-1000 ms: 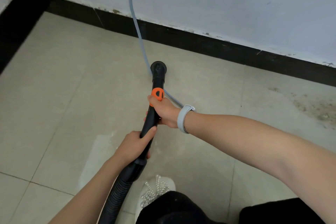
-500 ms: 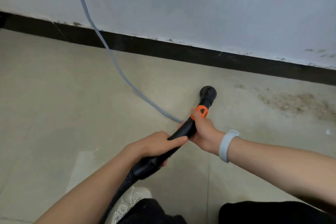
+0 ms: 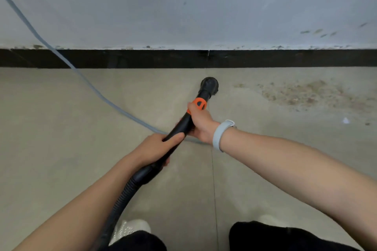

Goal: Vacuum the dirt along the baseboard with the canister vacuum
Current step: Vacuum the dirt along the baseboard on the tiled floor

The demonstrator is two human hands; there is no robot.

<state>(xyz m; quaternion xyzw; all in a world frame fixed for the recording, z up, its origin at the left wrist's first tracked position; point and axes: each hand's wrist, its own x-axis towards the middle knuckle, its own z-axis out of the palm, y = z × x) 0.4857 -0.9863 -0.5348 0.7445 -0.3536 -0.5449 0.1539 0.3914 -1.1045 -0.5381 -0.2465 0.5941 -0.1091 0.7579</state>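
Both hands hold a black vacuum wand (image 3: pixel 184 125) with an orange collar (image 3: pixel 199 103). My left hand (image 3: pixel 157 149) grips its lower part, just above the ribbed black hose (image 3: pixel 120 201). My right hand (image 3: pixel 201 123) grips it higher up, thumb at the orange collar. The round nozzle (image 3: pixel 209 84) points down at the floor a short way in front of the black baseboard (image 3: pixel 265 58). A patch of brown dirt (image 3: pixel 306 93) lies on the tiles to the right of the nozzle, near the baseboard.
A grey power cord (image 3: pixel 81 76) runs from the upper left down the wall, across the floor and under my hands. The grey wall (image 3: pixel 204 6) rises above the baseboard. My white shoes (image 3: pixel 130 229) and dark trousers (image 3: pixel 275 236) show at the bottom edge.
The view has swung right, so the baseboard now runs level and the dirt patch sits closer to centre. The nozzle has moved right, nearer the baseboard and the dirt.
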